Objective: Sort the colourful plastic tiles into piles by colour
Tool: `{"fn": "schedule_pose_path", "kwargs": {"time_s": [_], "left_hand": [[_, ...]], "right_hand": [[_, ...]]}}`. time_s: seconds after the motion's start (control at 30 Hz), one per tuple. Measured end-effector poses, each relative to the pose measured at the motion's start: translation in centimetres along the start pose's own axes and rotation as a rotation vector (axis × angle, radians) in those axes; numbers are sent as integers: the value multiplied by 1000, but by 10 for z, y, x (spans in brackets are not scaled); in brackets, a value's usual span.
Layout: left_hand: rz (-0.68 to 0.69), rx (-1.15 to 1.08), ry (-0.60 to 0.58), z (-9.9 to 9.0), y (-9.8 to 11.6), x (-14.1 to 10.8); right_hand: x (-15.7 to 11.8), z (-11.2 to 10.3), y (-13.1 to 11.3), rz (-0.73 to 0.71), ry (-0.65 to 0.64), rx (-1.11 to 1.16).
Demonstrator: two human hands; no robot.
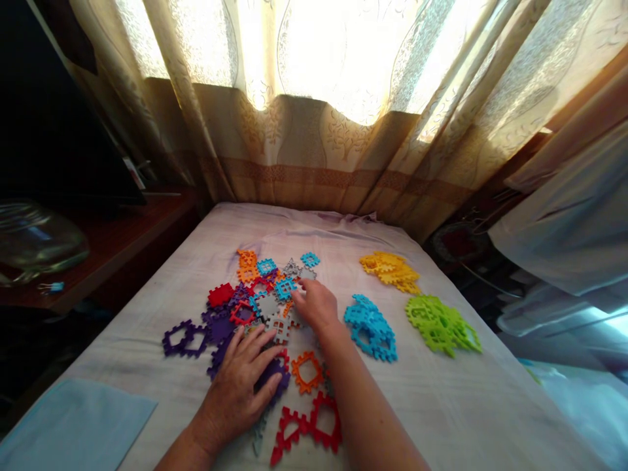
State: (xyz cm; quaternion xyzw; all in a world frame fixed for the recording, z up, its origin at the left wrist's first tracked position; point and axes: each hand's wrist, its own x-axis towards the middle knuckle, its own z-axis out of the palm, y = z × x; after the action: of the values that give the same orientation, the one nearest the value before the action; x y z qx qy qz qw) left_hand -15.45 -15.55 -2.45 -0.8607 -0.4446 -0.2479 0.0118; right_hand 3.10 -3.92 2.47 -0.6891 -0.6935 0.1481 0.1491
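So there's a mixed heap of interlocking plastic pieces (267,305) at the centre-left of the frame, sprawled on a pale sheet (436,405). Its long axis runs from the orange pieces (246,267) at its upper end down to the red frame pair (308,424) at lower centre, leaning a bit right as it drops. That pair slants from lower left to upper right, with a pointy tip aimed down. The purple frame pair (185,339) lies pretty much sideways on the heap's left.

Left hand (241,379) is palm down over the lower heap, fingers spread and aimed upper right, thumb apart over a dark purple piece (279,381). Right hand (316,304) points upper left, fingertips just beside a cyan square piece (284,289); can't tell if it's gripping anything.

Over right, the yellow pile (390,270), cyan pile (370,328) and green pile (441,325) all stretch upper left to lower right.
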Motion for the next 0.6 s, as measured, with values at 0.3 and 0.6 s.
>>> {"fn": "schedule_pose_path", "kwargs": {"time_s": [0.3,0.6], "left_hand": [[2,-5,-3,1,-1,0],[47,36,44,2,-4,2]], "right_hand": [[13,11,-11,21,-21,-50],[8,-21,49,-71,221,144]]}}
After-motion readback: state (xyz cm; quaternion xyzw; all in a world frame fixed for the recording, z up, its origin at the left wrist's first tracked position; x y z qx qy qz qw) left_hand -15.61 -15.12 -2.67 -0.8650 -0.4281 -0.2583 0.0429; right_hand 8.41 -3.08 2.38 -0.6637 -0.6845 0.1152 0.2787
